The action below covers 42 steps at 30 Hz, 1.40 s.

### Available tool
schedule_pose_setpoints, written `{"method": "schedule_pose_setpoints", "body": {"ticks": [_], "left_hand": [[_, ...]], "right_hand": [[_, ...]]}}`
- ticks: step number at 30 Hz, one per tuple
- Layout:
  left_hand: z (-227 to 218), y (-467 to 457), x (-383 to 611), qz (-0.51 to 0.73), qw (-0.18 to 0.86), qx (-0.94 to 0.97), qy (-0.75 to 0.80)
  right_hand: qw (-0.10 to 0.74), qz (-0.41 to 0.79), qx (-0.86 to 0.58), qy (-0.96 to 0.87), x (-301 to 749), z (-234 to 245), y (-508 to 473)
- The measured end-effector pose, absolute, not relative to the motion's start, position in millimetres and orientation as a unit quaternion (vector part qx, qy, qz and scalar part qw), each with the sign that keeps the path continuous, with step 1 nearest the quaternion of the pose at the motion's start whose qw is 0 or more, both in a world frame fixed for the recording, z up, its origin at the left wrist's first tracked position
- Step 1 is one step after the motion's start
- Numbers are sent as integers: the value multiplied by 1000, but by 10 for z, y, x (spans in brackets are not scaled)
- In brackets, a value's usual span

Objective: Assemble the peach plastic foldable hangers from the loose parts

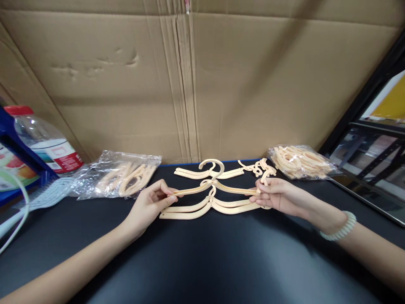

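Observation:
A cream plastic clothes hanger (193,190) is held up just above the black table, its hook pointing up. My left hand (150,202) pinches the tip of its left arm between thumb and fingers. At the tip of the right arm, my right hand (280,196) is closed; a small curved cream piece (267,173) sticks up by its fingers. Two similar hangers lie on the table, a rear hanger (232,173) and a front hanger (186,212), partly overlapped by the held one. Small curled cream pieces (257,166) lie behind my right hand.
Clear bags of cream parts lie at left (136,175) and right (299,160). On the left are a red-capped plastic bottle (55,145) and a pale hairbrush (53,194). A cardboard wall (126,84) closes off the back. A black-framed rack (373,143) stands at right.

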<state>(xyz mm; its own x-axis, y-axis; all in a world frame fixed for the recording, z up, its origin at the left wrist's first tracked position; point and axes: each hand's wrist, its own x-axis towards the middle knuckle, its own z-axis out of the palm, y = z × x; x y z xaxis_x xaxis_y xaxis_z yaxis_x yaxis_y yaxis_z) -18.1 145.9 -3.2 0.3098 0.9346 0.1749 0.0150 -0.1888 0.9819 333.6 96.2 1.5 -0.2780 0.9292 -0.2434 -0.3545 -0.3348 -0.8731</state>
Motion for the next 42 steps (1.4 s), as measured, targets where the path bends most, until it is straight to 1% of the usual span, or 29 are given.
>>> {"method": "schedule_pose_setpoints", "body": {"ticks": [10, 22, 29, 32, 36, 38, 42], "left_hand": [[-42, 1457, -197, 449, 503, 629, 386], [-12, 1444, -187, 441, 504, 634, 388], [-12, 1421, -193, 414, 482, 669, 386], [-1, 1377, -175, 397, 413, 711, 408], [36, 1292, -143, 366, 226, 804, 410], [69, 1256, -138, 350, 152, 835, 397], [143, 1233, -164, 342, 73, 856, 382]], "right_hand": [[450, 681, -435, -380, 3322, 38, 954], [535, 560, -463, -432, 3165, 20, 909], [554, 548, -462, -425, 3173, -41, 925], [557, 553, -459, -417, 3171, -40, 919], [548, 568, -456, -412, 3154, -27, 910], [549, 570, -451, -412, 3135, -16, 903], [549, 569, -444, -420, 3083, 18, 880]]}}
